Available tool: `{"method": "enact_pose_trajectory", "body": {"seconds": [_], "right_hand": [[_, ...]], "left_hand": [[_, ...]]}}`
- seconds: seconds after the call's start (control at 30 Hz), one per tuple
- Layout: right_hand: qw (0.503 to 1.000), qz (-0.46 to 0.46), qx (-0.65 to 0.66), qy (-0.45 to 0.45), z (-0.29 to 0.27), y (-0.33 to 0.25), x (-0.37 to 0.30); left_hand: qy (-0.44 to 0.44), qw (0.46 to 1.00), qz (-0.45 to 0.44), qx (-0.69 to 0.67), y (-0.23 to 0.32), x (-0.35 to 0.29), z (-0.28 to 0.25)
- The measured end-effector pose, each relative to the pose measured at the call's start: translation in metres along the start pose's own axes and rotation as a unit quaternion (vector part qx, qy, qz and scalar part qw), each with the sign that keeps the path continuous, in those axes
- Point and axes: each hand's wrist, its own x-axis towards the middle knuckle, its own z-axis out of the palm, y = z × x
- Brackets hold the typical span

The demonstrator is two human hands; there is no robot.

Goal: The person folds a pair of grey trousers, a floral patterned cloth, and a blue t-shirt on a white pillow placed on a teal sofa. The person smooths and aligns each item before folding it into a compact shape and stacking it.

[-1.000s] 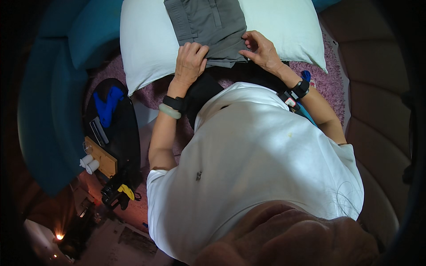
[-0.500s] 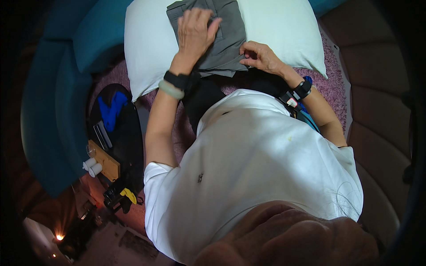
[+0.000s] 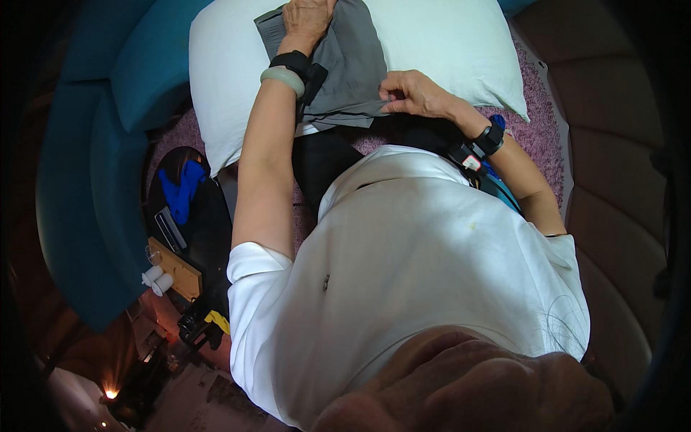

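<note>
Higher up the cloth than a second ago, the left hand [image 3: 308, 20] rests over the grey garment [image 3: 353, 65]; its fingertips are beyond my sight, so I can't tell whether they grip. The garment lies folded across a white pillow [image 3: 453, 50]. Rightward, the right hand [image 3: 419, 95] pinches its near right corner.
</note>
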Motion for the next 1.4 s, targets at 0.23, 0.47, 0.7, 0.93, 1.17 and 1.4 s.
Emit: {"method": "enact_pose_trajectory", "body": {"seconds": [0.23, 0.47, 0.7, 0.93, 1.17, 1.4], "right_hand": [[0.999, 0.033, 0.023, -0.018, 0.013, -0.002, -0.001], [0.991, 0.076, 0.012, -0.111, 0.010, -0.003, -0.001], [0.973, 0.091, 0.195, -0.085, 0.021, 0.013, -0.011], [0.953, 0.144, 0.257, 0.076, 0.002, 0.005, -0.006], [0.971, 0.174, 0.045, 0.158, 0.000, 0.000, 0.005], [0.974, 0.108, -0.075, 0.183, 0.005, 0.011, 0.011]], "left_hand": [[0.020, 0.992, -0.020, -0.120, -0.014, 0.001, -0.001], [-0.018, 0.989, -0.076, -0.129, -0.010, 0.002, -0.010], [0.022, 0.985, -0.067, -0.159, -0.010, 0.002, -0.023], [0.185, 0.977, 0.034, -0.105, 0.019, -0.033, -0.095], [-0.088, 0.961, 0.142, -0.219, 0.113, -0.128, -0.152], [-0.157, 0.945, 0.076, -0.277, 0.135, -0.135, -0.146]]}}
